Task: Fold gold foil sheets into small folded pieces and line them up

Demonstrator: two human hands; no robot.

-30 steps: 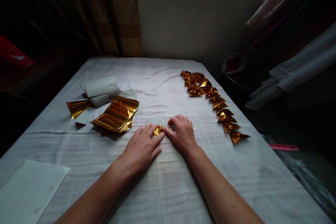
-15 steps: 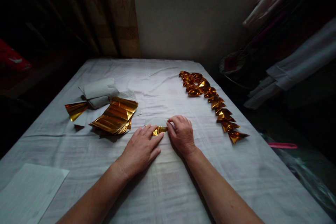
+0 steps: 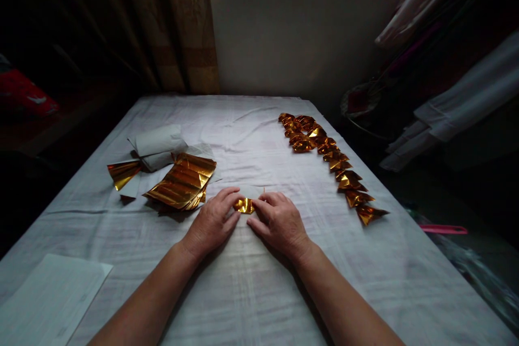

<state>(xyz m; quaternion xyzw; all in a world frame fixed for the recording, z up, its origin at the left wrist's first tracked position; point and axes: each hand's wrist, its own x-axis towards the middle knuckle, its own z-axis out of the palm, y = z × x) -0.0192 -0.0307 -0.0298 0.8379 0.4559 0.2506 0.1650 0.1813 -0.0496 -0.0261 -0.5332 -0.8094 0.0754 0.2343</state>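
Note:
A partly folded sheet of gold foil paper [image 3: 244,205] lies on the white cloth between my hands, with a pale edge showing behind it. My left hand [image 3: 213,221] grips its left side, thumb and fingers closing on the foil. On the right side, my right hand [image 3: 281,220] holds it, fingers bent over the edge and thumb low in front. The fingers hide both ends of the sheet. Left of my hands rests a stack of flat gold foil sheets [image 3: 182,181]. To the right, several folded gold foil pieces [image 3: 349,178] form a curving row.
White paper sheets [image 3: 158,140] lie behind the foil stack, beside a loose gold piece [image 3: 122,174]. Another white paper [image 3: 52,297] is at the near left. A pink handle [image 3: 443,229] shows past the right table edge. Clothes [image 3: 470,92] hang at right; a curtain [image 3: 188,27] hangs behind.
My left fingers have drawn in from lying flat to gripping the foil's left side. The right hand has shifted its fingers and thumb lower along the right side. The view has tilted slightly.

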